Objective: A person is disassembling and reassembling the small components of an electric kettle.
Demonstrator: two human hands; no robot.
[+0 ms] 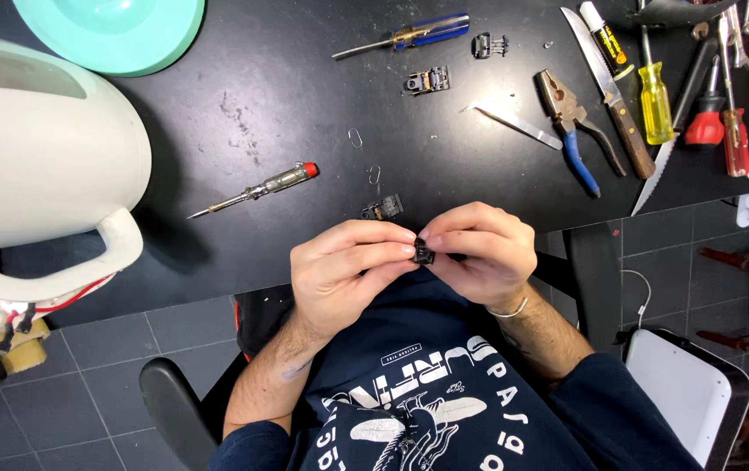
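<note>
Black plastic bit, that small black part (424, 254), sits right between the two hands, just off the near edge of the black table (217, 209) and above the person's lap. Left hand (348, 270) pinches it from the left with thumb and forefinger, right hand (483, 253) pinches it from the right, so both are clamped on it and neither is really nearer. Can't tell its long axis, it's too small and half hidden. A similar black part (382, 208) lies on the table just beyond the knuckles, with a red-tipped screwdriver (255, 190) further left.
</note>
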